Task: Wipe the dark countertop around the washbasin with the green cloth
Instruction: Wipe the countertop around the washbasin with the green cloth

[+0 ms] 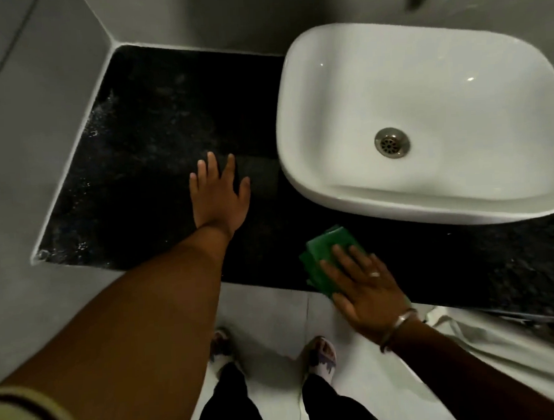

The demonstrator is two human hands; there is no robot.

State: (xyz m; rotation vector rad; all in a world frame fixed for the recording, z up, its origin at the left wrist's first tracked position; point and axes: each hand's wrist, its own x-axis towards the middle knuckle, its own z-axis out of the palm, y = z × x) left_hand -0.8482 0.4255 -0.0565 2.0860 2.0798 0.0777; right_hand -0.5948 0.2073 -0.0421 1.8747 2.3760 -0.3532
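The fingers [345,257] of the right hand [366,290] lie flat and slightly spread, palm down, pressing on the green cloth [325,255] without pinching it; 1 finger wears a pale ring [374,274] and the wrist carries a metal bangle [401,324]. The folded cloth sits on the front strip of the dark countertop [143,159], just before the near rim of the white washbasin [426,119], with its near corner reaching the counter's front edge. The left hand [218,197] rests palm down on the counter, well apart from the cloth, its fingers splayed and holding nothing, just to the left of the basin. The open stretch of counter to the left glistens with wet streaks and droplets up to the pale seam at the grey wall [21,128]. The basin stands on top of the counter, a metal drain [392,143] in its bowl. Below the counter edge, 2 feet in sandals [323,356] stand on the pale tiled floor [275,317].
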